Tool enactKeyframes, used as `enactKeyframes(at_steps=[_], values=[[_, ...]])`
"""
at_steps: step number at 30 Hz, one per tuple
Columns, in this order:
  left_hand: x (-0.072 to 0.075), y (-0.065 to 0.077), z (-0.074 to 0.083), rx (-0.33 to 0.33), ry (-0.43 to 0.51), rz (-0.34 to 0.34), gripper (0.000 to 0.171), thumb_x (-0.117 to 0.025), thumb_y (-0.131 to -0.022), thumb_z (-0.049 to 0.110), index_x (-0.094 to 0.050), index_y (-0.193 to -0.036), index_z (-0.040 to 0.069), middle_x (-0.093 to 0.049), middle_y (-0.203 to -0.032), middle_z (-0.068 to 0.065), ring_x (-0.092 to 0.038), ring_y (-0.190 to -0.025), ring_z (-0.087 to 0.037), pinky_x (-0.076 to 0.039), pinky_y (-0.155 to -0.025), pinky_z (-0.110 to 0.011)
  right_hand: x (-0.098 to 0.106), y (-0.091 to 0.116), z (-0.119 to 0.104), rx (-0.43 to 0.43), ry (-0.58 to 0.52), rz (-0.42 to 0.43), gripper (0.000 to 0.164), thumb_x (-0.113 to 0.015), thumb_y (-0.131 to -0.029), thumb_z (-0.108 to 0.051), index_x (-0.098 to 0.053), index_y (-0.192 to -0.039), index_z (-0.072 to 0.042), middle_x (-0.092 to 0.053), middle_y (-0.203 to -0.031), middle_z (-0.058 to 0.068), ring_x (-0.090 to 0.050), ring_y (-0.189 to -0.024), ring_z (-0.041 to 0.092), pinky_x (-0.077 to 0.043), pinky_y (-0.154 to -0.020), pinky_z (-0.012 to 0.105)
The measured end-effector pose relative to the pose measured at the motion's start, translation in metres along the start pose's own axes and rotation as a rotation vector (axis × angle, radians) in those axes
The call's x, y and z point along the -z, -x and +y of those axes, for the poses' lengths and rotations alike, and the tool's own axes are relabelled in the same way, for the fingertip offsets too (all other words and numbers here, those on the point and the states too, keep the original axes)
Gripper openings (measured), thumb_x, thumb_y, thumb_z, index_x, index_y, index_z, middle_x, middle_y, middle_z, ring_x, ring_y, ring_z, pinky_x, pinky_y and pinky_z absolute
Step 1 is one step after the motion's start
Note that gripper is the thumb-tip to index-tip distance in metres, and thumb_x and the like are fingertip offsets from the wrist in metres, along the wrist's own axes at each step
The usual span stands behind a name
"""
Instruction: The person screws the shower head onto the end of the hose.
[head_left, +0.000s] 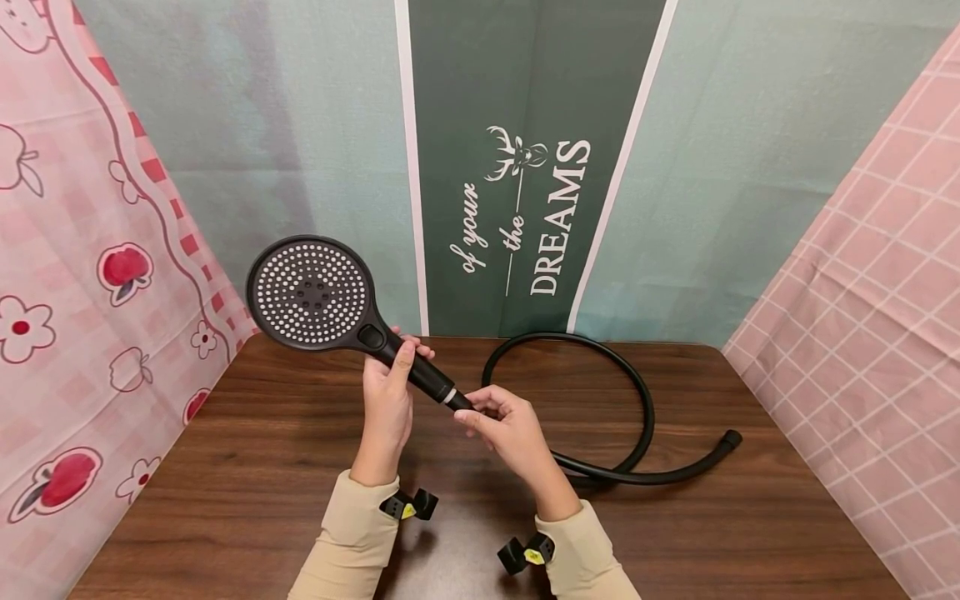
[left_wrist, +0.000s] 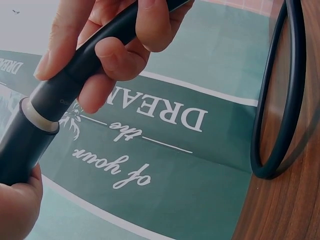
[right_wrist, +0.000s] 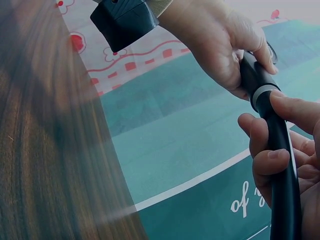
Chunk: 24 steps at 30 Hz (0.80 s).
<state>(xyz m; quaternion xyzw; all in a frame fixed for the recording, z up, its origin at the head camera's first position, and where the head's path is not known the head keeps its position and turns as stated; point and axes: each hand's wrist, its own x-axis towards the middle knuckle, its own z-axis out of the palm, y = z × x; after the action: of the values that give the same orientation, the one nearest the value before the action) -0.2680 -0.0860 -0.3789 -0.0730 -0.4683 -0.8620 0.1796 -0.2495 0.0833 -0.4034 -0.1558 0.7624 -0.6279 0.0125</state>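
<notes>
A black hand shower (head_left: 287, 271) with a round face of pale nozzles is held above the table, tilted, its head up to the left. My left hand (head_left: 386, 400) grips its handle (head_left: 429, 375), thumb laid along the front. At the handle's lower end a pale ring (left_wrist: 40, 116) shows where it meets the black end piece (left_wrist: 56, 96) of a hose. The fingers and thumb of my right hand (head_left: 513, 429) pinch that end piece. From there the black hose (head_left: 651, 404) runs behind the right hand and loops over the table.
The hose's other end (head_left: 731, 440) lies at the right of the brown wooden table (head_left: 247, 500). Patterned cloths hang left and right; a green cloth (head_left: 480, 83) with white lettering hangs behind. A small black camera is strapped to each beige sleeve (head_left: 352, 525).
</notes>
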Motion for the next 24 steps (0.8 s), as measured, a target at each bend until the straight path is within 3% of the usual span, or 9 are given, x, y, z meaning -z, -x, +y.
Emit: enactKeyframes(at_steps=[5, 12, 24], values=[[-0.0002, -0.0006, -0.0009, -0.004, 0.009, 0.002, 0.031, -0.051, -0.102, 0.005, -0.035, -0.129, 0.002, -0.060, -0.097, 0.001, -0.067, -0.087, -0.007, -0.057, -0.092, -0.024, 0.0007, 0.0001, 0.0002, -0.005, 0.005, -0.002, 0.019, -0.074, -0.089, -0.013, -0.069, -0.102, -0.001, -0.065, -0.079, 0.030, -0.050, -0.051, 0.006, -0.041, -0.045, 0.018], [0.0001, -0.0002, -0.0010, -0.010, 0.006, 0.000, 0.030, -0.052, -0.102, 0.006, -0.036, -0.127, 0.004, -0.060, -0.098, -0.001, -0.067, -0.088, -0.008, -0.057, -0.092, -0.024, 0.0007, 0.0001, -0.0005, -0.001, 0.008, -0.002, 0.019, -0.074, -0.089, -0.014, -0.069, -0.101, 0.000, -0.066, -0.078, 0.028, -0.049, -0.050, 0.006, -0.040, -0.044, 0.019], [0.0003, -0.0003, -0.0007, -0.022, 0.005, -0.007, 0.037, -0.052, -0.102, 0.007, -0.032, -0.131, -0.002, -0.060, -0.098, 0.001, -0.067, -0.087, -0.007, -0.057, -0.091, -0.023, 0.0012, 0.0007, -0.0002, 0.014, 0.015, 0.004, 0.020, -0.075, -0.088, -0.013, -0.072, -0.105, -0.002, -0.067, -0.080, 0.024, -0.053, -0.053, 0.005, -0.042, -0.046, 0.018]])
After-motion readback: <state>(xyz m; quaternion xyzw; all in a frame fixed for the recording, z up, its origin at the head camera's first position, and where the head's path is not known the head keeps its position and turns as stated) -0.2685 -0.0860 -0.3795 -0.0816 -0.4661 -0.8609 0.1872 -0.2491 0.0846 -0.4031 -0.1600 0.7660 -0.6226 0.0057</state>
